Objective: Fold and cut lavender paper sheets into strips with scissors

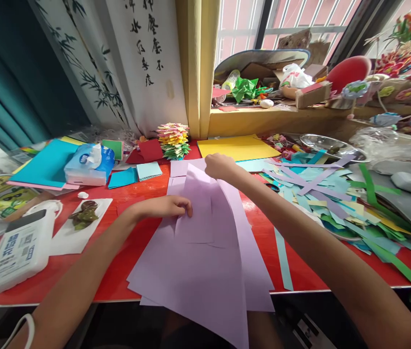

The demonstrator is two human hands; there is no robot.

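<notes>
Head view: lilac sheet [205, 276] at centre, large, plain and matte, lying lengthwise away from the person over the red tabletop [111, 276]. Near end overhangs the table edge; right side lifts in a long curve, with a soft shadow along the bend. More lilac paper [258, 286] underneath, fanned out of line, corners showing at left and right. Straight rectangular outlines on the upper half; cannot tell whether these are separate smaller pieces or folds.

Right hand [220, 166] at the far end of the paper, fingers bent in tight, knuckles up, gripping the raised part of the lilac sheet; fingertips hidden from this angle.

Left hand [178, 206] over the left side of the paper, lower than the right, wrist level, fingers loosely curled, thumb side against the surface. Cannot tell whether it pinches an edge or only rests.

Surroundings: heap of cut paper strips [322, 194] to the right, lilac, blue and green mixed; one pale blue strip [283, 259] apart from it, nearer the lilac. Beyond the paper, a yellow sheet [236, 147] and a layered paper tower [174, 140]. Tissue pack [89, 165] at far left.
</notes>
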